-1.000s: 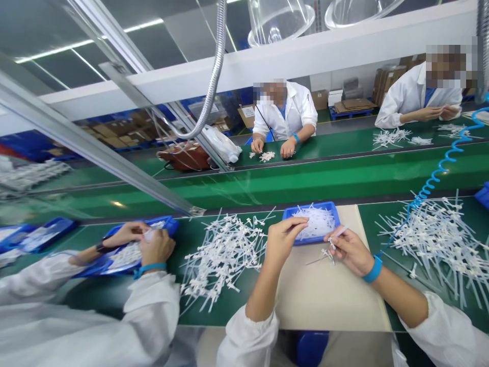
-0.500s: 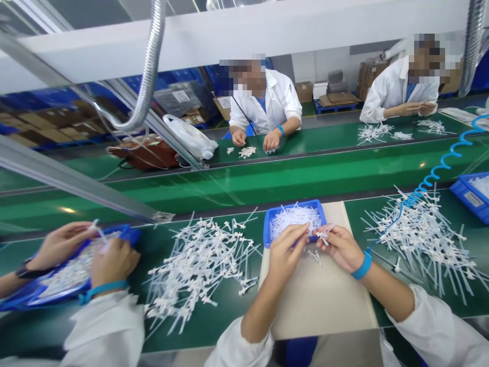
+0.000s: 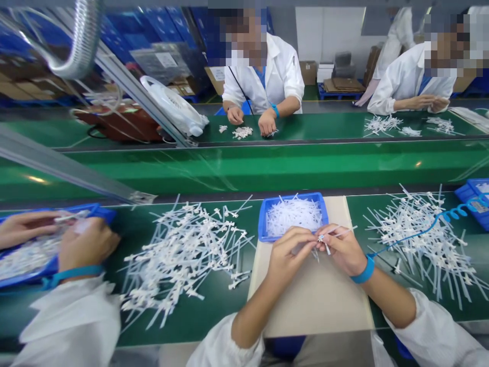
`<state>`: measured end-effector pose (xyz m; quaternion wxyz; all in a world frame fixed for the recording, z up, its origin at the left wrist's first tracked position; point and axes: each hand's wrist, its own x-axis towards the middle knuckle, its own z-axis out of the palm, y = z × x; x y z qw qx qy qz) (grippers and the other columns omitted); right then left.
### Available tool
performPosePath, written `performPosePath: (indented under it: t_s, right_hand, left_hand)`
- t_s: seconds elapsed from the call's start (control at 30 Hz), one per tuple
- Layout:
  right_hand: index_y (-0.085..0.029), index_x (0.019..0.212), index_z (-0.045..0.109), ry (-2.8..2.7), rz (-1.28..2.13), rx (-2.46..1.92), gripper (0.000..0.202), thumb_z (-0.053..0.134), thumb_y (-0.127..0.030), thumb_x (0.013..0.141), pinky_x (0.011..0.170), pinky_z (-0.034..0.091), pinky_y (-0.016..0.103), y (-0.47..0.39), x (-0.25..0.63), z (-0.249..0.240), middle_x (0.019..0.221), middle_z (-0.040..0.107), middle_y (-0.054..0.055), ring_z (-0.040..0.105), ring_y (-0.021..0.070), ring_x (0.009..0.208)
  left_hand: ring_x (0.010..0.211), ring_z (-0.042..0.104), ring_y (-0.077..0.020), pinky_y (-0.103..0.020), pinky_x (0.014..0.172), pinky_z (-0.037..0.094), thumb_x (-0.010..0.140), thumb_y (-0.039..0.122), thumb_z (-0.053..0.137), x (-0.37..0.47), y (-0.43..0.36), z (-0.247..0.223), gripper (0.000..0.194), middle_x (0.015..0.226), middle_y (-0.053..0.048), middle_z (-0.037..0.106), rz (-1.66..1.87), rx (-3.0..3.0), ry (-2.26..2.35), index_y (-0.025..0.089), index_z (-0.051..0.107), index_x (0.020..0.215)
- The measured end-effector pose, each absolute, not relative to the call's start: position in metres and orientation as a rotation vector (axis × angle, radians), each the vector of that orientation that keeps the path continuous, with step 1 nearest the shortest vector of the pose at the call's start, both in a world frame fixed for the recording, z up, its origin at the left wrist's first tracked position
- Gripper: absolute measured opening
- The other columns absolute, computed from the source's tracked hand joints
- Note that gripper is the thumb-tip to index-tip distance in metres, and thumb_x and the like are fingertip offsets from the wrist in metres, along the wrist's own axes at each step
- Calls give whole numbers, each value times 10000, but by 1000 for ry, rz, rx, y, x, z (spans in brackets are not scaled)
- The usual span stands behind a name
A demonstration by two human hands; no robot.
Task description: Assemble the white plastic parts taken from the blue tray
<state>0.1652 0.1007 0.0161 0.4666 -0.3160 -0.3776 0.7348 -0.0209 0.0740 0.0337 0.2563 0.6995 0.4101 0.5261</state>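
Observation:
My right hand, with a blue wristband, pinches a small white plastic fitting with thin tubes. The tubes stick out on both sides of its fingers. My left hand meets it from the other side, thumb and index fingertips closed at the fitting's end. Whether a second small part sits in the left fingertips is hidden. Just behind the hands is a blue tray filled with short white translucent pieces. Below both hands lies a beige board; a few loose parts on it are mostly covered by the fingers.
A heap of white tubed fittings lies left of the board, another heap to the right. A blue coiled cord crosses the right heap. At left, a co-worker's hands work over a blue tray. Two people sit across the green bench.
My fingertips have come together at the fitting, where they were slightly apart. The view has tilted down and shifted. The co-worker's hands at left stay over their tray.

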Motion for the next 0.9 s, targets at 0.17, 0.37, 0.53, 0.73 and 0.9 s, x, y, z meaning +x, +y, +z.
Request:
performPosePath:
  t_s: [0.17,0.37,0.53,0.73,0.9]
  right_hand:
    - [-214,832,803,-957,1775,-783,280,954,-446,784,688,598,320,100,165,14,852,769,41,695,164,697]
    - [-221,815,809,-948,1777,-778,287,962,-459,769,682,582,312,98,165,16,861,777,43,694,166,707]
    - [-223,834,807,-957,1762,-815,305,969,-470,758,661,568,312,98,165,17,835,771,44,682,170,700]
    - [-225,796,817,-933,1698,-850,300,990,-457,719,585,525,281,96,162,21,820,782,43,659,154,648]
    - [-232,785,832,-959,1611,-848,259,981,-438,734,622,552,283,94,159,23,851,802,43,661,144,644]
  left_hand:
    - [854,751,-193,-317,826,600,1000,270,752,-20,72,29,72,909,-50,803,1404,1821,1154,225,806,989]
    - [856,744,-193,-317,821,587,1003,260,735,-21,73,29,65,906,-47,797,1390,1823,1122,217,779,983]
    - [862,740,-187,-320,837,580,1014,223,709,-20,74,32,56,897,-35,802,1416,1899,1086,219,761,993]
    - [838,746,-184,-327,829,579,1015,194,703,-16,71,36,66,880,-36,813,1488,1952,1098,213,762,992]
    - [836,759,-179,-327,839,572,1005,146,711,-13,69,37,99,902,-33,827,1530,1969,1111,209,780,971]
